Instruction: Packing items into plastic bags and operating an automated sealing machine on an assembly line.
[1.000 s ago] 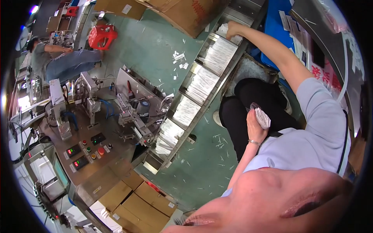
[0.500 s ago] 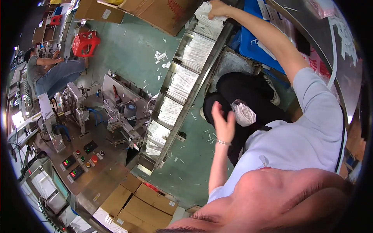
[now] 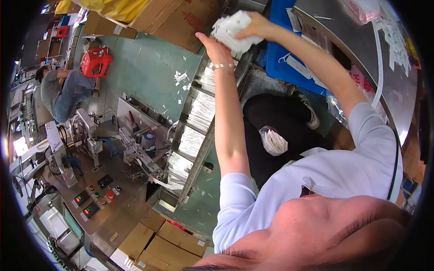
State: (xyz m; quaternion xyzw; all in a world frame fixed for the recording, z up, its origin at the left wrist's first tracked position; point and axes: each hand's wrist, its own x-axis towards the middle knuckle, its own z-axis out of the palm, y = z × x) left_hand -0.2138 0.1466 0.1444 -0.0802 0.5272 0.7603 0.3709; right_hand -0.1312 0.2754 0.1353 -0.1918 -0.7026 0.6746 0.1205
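At the far end of the long grey metal trough with compartments [image 3: 197,156], the right hand [image 3: 257,28] pinches a loose bundle of thin white plastic pieces [image 3: 230,30], which lies left of its fingers, long axis too blurred to tell. The left hand [image 3: 219,52], at the bundle's trough-side edge, spreads its thumb; its other fingers are partly hidden, their grip unclear.

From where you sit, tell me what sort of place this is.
Probably a small factory workshop: there's a metal machine with a control panel of buttons and lit displays, a compartmented metal trough full of thin white pieces, and cardboard boxes.
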